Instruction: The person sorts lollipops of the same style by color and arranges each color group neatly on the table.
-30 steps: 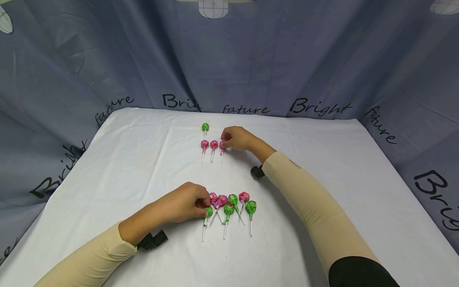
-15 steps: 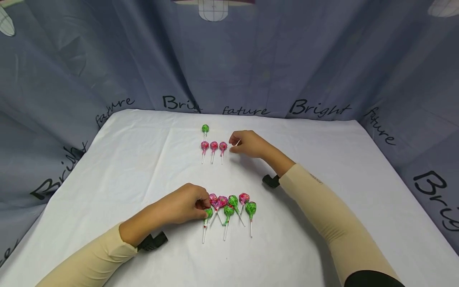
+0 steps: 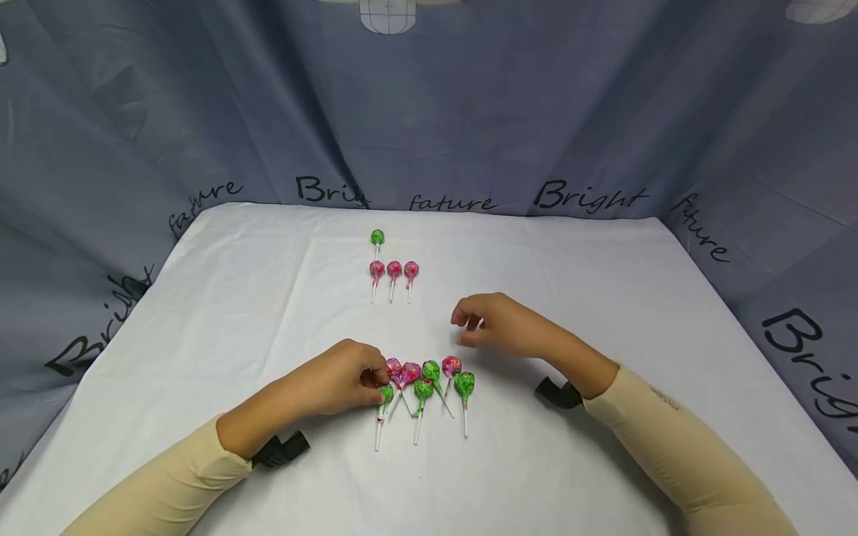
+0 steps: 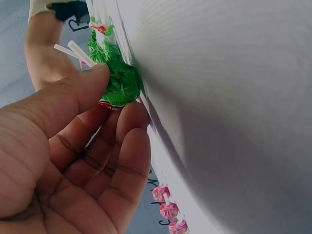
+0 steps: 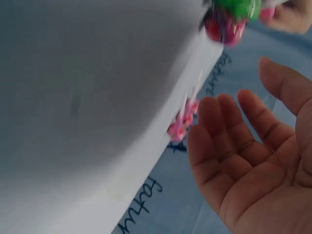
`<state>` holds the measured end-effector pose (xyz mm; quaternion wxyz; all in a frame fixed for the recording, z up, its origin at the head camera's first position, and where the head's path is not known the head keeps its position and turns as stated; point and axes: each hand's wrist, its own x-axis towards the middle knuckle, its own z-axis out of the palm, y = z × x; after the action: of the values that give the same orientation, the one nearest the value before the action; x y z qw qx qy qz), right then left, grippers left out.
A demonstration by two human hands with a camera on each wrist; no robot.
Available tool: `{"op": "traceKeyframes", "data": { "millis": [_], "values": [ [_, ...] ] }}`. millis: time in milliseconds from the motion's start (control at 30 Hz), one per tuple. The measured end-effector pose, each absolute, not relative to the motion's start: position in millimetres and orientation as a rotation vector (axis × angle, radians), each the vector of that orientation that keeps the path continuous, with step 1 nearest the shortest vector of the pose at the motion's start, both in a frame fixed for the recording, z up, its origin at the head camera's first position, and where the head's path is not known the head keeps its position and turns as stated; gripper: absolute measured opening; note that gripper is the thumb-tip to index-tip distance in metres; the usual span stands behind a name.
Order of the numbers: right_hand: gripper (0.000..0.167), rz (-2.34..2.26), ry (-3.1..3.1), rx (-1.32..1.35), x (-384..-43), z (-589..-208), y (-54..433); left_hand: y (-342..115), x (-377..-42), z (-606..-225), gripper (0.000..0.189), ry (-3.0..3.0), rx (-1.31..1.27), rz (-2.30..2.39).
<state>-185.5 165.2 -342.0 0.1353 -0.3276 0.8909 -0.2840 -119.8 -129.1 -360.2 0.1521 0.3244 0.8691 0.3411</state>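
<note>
My left hand (image 3: 340,378) pinches the head of a green-wrapped lollipop (image 4: 122,87) between thumb and fingers, at the left end of the near group. Beside it lie pink lollipops (image 3: 411,372) and green lollipops (image 3: 423,390), some crossing one another. My right hand (image 3: 503,325) hovers beyond the right end of this group with loosely bent fingers and holds nothing; its palm shows in the right wrist view. Nearest it is a pink lollipop (image 3: 451,365). Farther off, three pink lollipops (image 3: 394,269) lie in a row, with a green lollipop (image 3: 377,237) behind the leftmost.
A white cloth (image 3: 536,476) covers the table. Behind it hangs a grey-blue curtain (image 3: 469,112) with black lettering. A black wrist device (image 3: 280,450) sits under the left wrist, and another black device (image 3: 559,392) under the right.
My right hand has let go of the rightmost pink lollipop in the far row and drawn back toward the near group. The left hand keeps its pinch in the same place.
</note>
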Motion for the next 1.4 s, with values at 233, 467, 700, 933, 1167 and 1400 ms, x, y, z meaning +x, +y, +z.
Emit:
{"op": "traceKeyframes", "data": {
  "millis": [233,467,700,933,1167,1400],
  "values": [
    [0.012,-0.765,2.48,-0.977,-153.3,-346.3,168.3,-129.9,-119.3,-359.4,0.014,2.49,0.925,0.973],
    [0.014,-0.738,2.443,-1.017,-141.2,-352.4,168.5,-130.4,-120.1,-360.6,0.015,2.49,0.932,0.969],
    [0.015,-0.707,2.455,-1.044,-140.6,-357.3,169.7,-129.6,-120.5,-360.2,0.015,2.489,0.953,0.948],
    [0.019,-0.686,2.457,-1.052,-140.0,-356.1,171.5,-138.4,-127.4,-357.3,0.015,2.468,0.939,0.978],
    [0.019,-0.699,2.45,-1.062,-139.1,-354.1,171.8,-146.7,-145.5,-342.6,0.015,2.475,0.909,0.998],
    [0.019,-0.689,2.453,-1.069,-139.2,-354.8,171.0,-148.7,-184.1,-314.6,0.012,2.538,0.802,0.98]
  ]
}}
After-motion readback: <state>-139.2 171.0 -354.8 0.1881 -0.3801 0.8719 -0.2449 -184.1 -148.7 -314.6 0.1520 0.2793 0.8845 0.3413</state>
